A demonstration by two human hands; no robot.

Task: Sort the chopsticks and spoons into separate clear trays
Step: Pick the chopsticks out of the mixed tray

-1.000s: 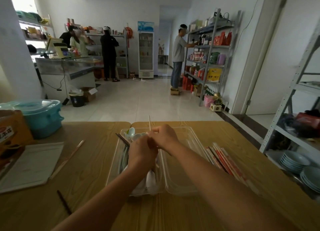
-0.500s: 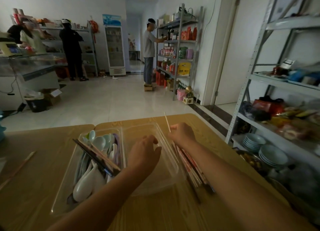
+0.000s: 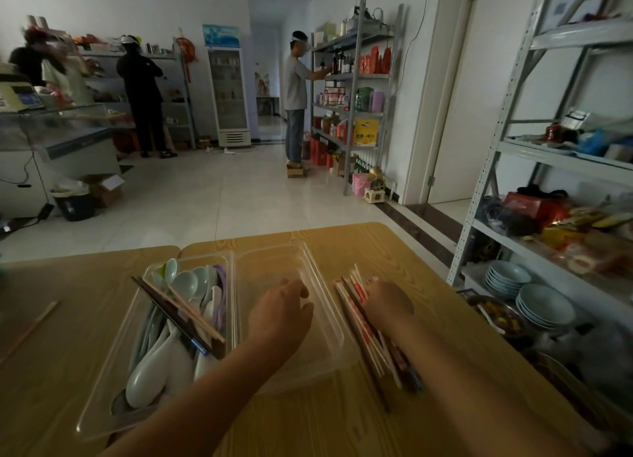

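Two clear trays sit side by side on the wooden table [image 3: 51, 371]. The left tray [image 3: 191, 259] holds several white and pale green spoons [image 3: 150, 378], with a few dark and wooden chopsticks [image 3: 181, 316] lying slantwise across them. Over the empty right tray [image 3: 325, 323] is my left hand [image 3: 281, 309], fingers loosely bent and holding nothing. Right of that tray a pile of chopsticks [image 3: 373, 347] lies on the table. My right hand [image 3: 387, 302] rests on the pile and pinches a pale chopstick [image 3: 358, 275] whose tip pokes out beyond the fingers.
A single wooden chopstick [image 3: 30, 326] lies at the table's left. Just off the table's right edge a metal shelf rack [image 3: 479, 216] carries stacked plates [image 3: 544, 306] and goods. Across the tiled floor, three people stand at shelves and a counter.
My right hand carried the pale chopstick from above the trays rightward and down onto the pile. My left hand left the spoon tray and now sits over the empty tray. The view swung right.
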